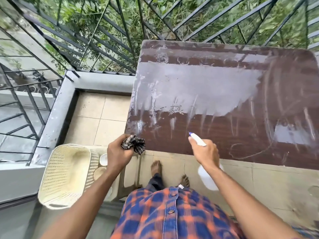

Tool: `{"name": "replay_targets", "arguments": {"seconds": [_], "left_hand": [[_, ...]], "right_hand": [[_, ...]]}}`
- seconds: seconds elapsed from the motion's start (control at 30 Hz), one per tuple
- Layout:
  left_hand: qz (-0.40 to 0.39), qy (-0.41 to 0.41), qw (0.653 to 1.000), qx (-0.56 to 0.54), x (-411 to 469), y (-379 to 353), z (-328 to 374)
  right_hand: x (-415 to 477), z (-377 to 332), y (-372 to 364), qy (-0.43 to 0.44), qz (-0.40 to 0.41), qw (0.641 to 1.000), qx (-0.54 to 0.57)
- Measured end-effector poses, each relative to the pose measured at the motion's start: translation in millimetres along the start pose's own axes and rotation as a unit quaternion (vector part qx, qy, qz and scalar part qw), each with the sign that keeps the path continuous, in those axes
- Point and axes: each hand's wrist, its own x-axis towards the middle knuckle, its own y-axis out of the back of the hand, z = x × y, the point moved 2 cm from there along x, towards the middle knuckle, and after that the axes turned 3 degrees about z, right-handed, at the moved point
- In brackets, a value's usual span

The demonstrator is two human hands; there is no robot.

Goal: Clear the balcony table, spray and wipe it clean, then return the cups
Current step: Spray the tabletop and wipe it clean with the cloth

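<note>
The dark brown balcony table (224, 128) fills the right of the head view, bare and streaked with wet patches and wipe marks. My right hand (206, 151) grips a white spray bottle (208, 180), its nozzle (196, 138) aimed over the table's near edge. My left hand (119, 156) is closed on a crumpled dark checked cloth (135, 144) just off the table's near left corner. Two cups (103, 159) (99, 172) stand low beside a cream basket, partly hidden by my left forearm.
A cream perforated plastic basket (64, 175) sits at the lower left on a plastic stool or chair (126, 180). Dark metal railings (103, 40) and a grey parapet (57, 107) close off the far and left sides. Beige floor tiles (96, 118) lie left of the table.
</note>
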Motion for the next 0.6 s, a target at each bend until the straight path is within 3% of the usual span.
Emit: {"name": "replay_targets", "arguments": {"seconds": [0.1,0.3,0.5,0.6], "left_hand": [[-0.016,-0.004,1.0,0.007,-10.1,-11.6,3.9],[-0.036,0.001,0.999,0.013,-19.9,-33.0,11.8],[-0.058,-0.005,0.998,0.025,-26.4,-45.2,21.0],[-0.059,-0.004,0.998,0.024,-29.6,-51.5,24.7]], "right_hand": [[-6.2,27.5,6.6,0.009,-0.015,1.0,-0.023],[-42.6,39.2,-20.3,0.091,-0.121,0.987,-0.062],[-9.6,58.1,15.6,-0.012,0.008,0.999,0.048],[-4.9,75.3,27.1,-0.043,0.013,0.998,0.045]]}}
